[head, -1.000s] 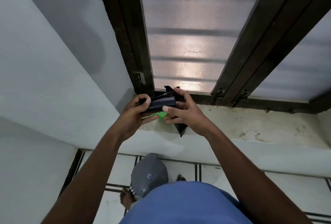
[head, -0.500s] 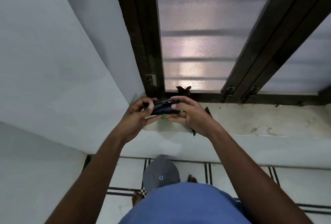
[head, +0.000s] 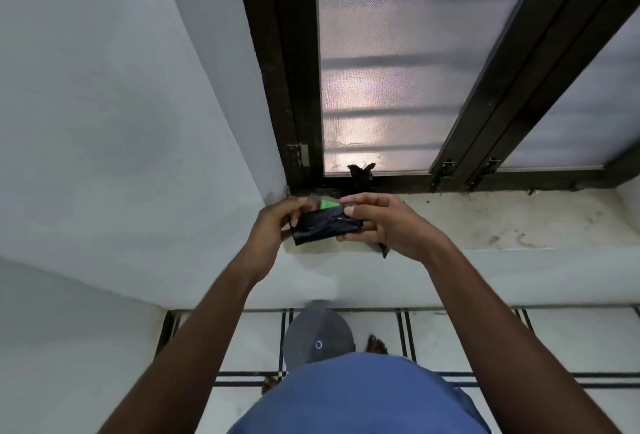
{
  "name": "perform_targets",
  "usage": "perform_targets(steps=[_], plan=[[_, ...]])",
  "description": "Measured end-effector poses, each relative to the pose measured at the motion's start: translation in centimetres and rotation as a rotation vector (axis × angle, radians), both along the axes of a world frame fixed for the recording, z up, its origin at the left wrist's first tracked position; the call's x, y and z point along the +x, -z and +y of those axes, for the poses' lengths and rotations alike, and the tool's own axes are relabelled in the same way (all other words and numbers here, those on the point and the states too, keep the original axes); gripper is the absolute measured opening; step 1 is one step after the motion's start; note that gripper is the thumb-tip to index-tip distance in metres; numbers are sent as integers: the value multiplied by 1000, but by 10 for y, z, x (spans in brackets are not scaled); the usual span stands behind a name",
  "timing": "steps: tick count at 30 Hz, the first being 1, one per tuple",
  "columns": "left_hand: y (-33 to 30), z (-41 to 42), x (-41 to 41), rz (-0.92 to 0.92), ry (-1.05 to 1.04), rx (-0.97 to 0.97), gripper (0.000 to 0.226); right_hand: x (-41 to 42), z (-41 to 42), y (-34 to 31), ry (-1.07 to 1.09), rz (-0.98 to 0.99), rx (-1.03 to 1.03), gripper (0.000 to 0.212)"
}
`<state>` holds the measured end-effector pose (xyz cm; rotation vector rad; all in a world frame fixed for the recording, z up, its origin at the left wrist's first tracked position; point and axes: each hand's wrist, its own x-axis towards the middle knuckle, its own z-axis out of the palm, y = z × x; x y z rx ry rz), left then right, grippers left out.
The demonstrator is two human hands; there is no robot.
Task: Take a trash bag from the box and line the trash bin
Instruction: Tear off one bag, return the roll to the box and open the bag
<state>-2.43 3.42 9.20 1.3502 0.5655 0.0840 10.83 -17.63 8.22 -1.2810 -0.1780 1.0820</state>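
Note:
A black roll of trash bags [head: 327, 229] is held over the left end of the window sill. My left hand [head: 277, 225] grips its left end and my right hand [head: 384, 222] grips its right end, thumb on top. A bright green piece [head: 328, 204], perhaps the box or label, shows just behind the roll. A loose black bag end sticks up behind my hands [head: 361, 173] and another tip hangs below my right palm [head: 383, 250]. The grey trash bin [head: 318, 336] stands on the floor below, its domed lid shut, partly hidden by my blue shirt.
A stained white sill [head: 502, 222] runs to the right under a dark-framed frosted window [head: 381, 69]. A white wall [head: 121, 121] closes in the left side. My bare feet [head: 376, 345] stand on white tiles with black lines beside the bin.
The roll has turned flatter in my hands and the green piece now shows above it instead of below. The view has shifted slightly to the left.

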Motion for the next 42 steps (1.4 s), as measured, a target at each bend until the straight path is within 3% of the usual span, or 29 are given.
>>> perform_targets(steps=[3,8,14,18,20,23,28,31,34,37,42], plan=[[6,-5,10,118,4,163,28,4,-10,-10,-92,-54,-52,36],[3,-16,16,172,262,169,50,15,-17,-20,-273,-94,-118,37],[5,-19,10,165,634,-100,50,33,-11,-23,-305,-133,-126,39],[20,-18,5,173,455,-164,53,42,1,-15,-284,-162,-187,36],[30,-13,1,240,320,-101,53,48,14,2,-205,-286,-298,35],[42,-6,-11,304,160,-82,50,50,40,30,-199,-680,-490,44],[37,-6,-26,309,114,-100,50,39,78,62,-514,-1219,-704,112],[30,-7,-33,294,131,-83,49,37,89,75,-532,-1414,-787,95],[22,-4,-37,253,135,-91,50,33,89,69,-261,-1241,-525,71],[15,0,-38,210,133,-125,48,33,82,69,-73,-1087,-283,69],[6,-1,-37,189,150,-128,47,22,65,83,-20,-1007,-287,65]])
